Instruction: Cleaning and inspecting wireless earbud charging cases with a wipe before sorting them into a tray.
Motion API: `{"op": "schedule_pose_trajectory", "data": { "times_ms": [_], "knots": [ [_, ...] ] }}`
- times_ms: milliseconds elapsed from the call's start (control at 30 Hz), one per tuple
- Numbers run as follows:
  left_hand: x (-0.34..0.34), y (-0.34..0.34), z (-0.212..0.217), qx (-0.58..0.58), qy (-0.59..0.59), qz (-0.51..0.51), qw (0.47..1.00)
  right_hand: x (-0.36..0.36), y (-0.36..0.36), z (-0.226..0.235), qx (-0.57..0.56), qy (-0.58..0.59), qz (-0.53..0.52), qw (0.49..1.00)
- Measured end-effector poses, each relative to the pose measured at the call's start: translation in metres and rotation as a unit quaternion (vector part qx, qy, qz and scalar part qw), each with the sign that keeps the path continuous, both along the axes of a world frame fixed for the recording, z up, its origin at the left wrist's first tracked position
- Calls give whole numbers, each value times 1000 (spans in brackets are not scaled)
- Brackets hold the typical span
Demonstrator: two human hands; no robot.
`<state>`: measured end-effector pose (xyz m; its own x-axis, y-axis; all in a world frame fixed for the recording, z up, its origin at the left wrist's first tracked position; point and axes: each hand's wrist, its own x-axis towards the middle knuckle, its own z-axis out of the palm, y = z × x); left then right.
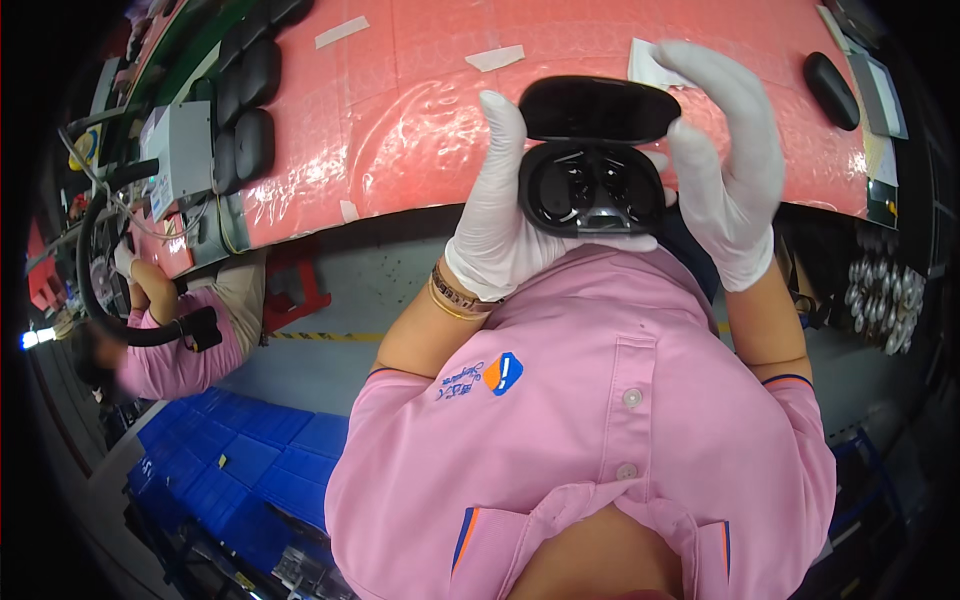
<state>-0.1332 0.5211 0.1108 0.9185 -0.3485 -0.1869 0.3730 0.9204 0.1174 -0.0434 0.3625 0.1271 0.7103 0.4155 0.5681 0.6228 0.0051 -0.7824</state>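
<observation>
A black earbud charging case (592, 158) is held up in front of my chest with its lid flipped open, and two empty sockets show inside. My left hand (502, 215), in a white glove, grips the case from the left and underneath, thumb up along its side. My right hand (728, 150), also in a white glove, touches the lid's right end with thumb and fingers. Below the hands is my pink shirt.
A pink mat covers the workbench (400, 130) behind the case. Several closed black cases (248, 95) lie in a row at its left end, one more black case (832, 88) at the far right. A seated person in pink (175, 345) works at left. Blue bins (240, 470) stand on the floor.
</observation>
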Motion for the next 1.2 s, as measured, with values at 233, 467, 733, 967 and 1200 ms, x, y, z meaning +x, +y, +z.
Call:
{"op": "schedule_pose_trajectory", "data": {
  "times_ms": [233,467,733,967,1200],
  "knots": [
    [-12,13,7,113,64,84,988,-33,5,1,-163,-222,99,956],
    [-29,40,3,137,48,117,983,-24,13,13,-59,-62,-56,995],
    [-160,157,-68,284,-59,176,941,15,-16,-2,-344,-203,98,911],
    [-290,314,-158,857,364,270,244,103,100,46,-309,-289,89,902],
    [-353,384,-228,598,435,476,476,246,325,5,-336,-391,121,848]
  ]
}}
